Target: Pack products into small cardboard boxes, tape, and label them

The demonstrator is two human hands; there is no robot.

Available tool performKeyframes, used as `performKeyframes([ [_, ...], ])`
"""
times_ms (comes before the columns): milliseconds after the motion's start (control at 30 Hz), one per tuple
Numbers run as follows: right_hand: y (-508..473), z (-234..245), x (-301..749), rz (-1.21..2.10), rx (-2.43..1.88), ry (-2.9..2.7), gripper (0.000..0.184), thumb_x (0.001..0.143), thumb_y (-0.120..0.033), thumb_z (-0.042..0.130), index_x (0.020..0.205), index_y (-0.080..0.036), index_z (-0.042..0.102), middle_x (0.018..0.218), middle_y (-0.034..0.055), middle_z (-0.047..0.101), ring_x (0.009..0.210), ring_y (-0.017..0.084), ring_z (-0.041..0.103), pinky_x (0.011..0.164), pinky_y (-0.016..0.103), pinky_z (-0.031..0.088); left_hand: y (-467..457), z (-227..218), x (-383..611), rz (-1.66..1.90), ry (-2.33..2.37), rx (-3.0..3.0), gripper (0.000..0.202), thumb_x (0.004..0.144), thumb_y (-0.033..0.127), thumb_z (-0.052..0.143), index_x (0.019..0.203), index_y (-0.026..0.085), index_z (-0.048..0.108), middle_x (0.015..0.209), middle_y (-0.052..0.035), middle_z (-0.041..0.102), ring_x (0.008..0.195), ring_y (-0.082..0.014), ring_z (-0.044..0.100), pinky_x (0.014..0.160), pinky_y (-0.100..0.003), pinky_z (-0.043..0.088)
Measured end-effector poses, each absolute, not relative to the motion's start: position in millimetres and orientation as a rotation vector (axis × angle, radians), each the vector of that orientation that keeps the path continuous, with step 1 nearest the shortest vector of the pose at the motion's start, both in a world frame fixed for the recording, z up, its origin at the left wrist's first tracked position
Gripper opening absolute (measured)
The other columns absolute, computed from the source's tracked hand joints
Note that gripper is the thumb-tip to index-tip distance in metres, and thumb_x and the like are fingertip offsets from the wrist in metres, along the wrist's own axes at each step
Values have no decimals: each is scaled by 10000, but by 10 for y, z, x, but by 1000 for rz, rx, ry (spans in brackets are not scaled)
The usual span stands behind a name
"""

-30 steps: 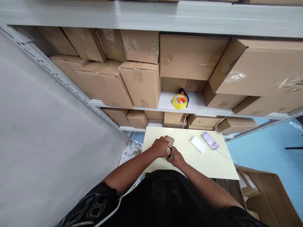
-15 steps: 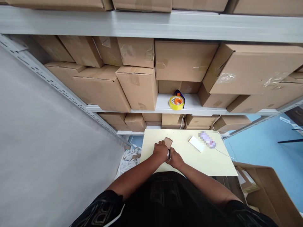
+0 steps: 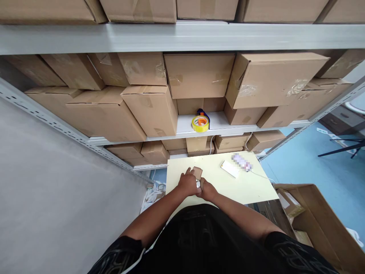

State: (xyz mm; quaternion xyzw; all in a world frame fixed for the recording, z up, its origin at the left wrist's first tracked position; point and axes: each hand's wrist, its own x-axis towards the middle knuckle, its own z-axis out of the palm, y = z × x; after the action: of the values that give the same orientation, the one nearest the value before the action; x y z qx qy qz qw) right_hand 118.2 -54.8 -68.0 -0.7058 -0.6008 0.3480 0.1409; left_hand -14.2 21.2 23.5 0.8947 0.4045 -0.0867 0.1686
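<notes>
A small brown cardboard box (image 3: pixel 197 172) with its flap up is between my hands, over the pale yellow tabletop (image 3: pixel 182 166). My left hand (image 3: pixel 188 185) is closed around the box's left side, with some fingers reaching along it. On the opposite side, my right hand (image 3: pixel 208 190) grips the box with bent fingers. A shiny silver-white item (image 3: pixel 198 183) shows between the hands at the box's opening; its kind is too small to make out. Much of the box is hidden by my fingers.
A flat white box (image 3: pixel 229 169) and a blurred-out pale purple item (image 3: pixel 242 162) with a cord lie on the right of the table. A tape dispenser with yellow tape (image 3: pixel 200 123) sits on the shelf. A big open carton (image 3: pixel 322 217) stands at the lower right.
The view has swung to the right. My left hand has shifted over the box, and the silver-white item shows more plainly between the hands.
</notes>
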Motion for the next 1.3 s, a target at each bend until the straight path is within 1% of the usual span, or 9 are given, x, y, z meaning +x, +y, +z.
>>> performKeyframes([
  [67,-547,-663,1179,995,-2041,-1706,600,746,-313,786,1253,-186,491,1205,139,661,985,289,699,792,354,494,217,408,-216,-86,1174,2521,445,639,407,778,1027,198,721,1427,-152,574,1378,-374,482,980,-395,485],
  [167,-539,-658,1175,987,-2015,-1664,648,718,-358,835,1244,-182,501,1186,137,661,986,286,695,802,353,493,267,692,-391,125,1191,2425,420,678,393,731,1027,168,663,1382,-156,574,1031,-264,670,840,-332,529],
  [267,-524,-643,1166,990,-1970,-1630,677,699,-390,860,1246,-200,508,1154,109,666,954,261,692,782,337,493,312,875,-589,193,1178,2347,295,693,336,693,940,197,613,1051,-77,668,797,-198,650,708,-299,504],
  [367,-517,-596,1167,943,-1940,-1637,698,693,-395,865,1270,-221,512,1172,93,659,967,247,685,789,326,491,318,952,-747,294,1199,2262,256,698,285,667,937,227,595,837,-3,647,720,-178,614,670,-276,474],
  [533,-596,-516,1301,908,-1986,-1565,744,677,-493,868,1280,-224,525,1177,103,664,968,261,676,795,342,491,400,1080,-902,598,1259,2106,481,724,293,637,1192,245,536,893,14,673,724,-170,623,730,-276,508],
  [700,-937,-524,1740,968,-1979,-1183,691,690,-444,845,1264,-226,528,1122,74,707,951,253,681,807,362,526,601,1091,-889,653,1254,2132,405,737,326,627,1124,257,530,919,14,675,778,-181,646,764,-278,523],
  [967,-2017,-561,2821,669,-1924,-573,701,699,-506,808,1286,-210,562,1251,135,716,1119,322,692,962,459,553,588,497,-633,421,1233,2280,482,725,339,663,1185,262,543,1176,-37,694,917,-214,690,872,-306,523],
  [1133,-2440,-550,3272,498,-2020,-444,665,685,-559,782,1206,-178,622,1190,151,738,1071,337,705,952,473,552,568,313,-486,310,1239,2263,450,749,346,664,1173,267,539,1110,-18,704,904,-204,685,833,-294,512],
  [1300,-2312,-653,3239,608,-2039,-604,721,682,-539,794,1277,-192,580,1216,147,726,1088,342,695,934,485,550,501,265,-334,273,1215,2299,413,753,334,670,1146,264,561,1082,-10,697,872,-190,674,807,-278,501],
])
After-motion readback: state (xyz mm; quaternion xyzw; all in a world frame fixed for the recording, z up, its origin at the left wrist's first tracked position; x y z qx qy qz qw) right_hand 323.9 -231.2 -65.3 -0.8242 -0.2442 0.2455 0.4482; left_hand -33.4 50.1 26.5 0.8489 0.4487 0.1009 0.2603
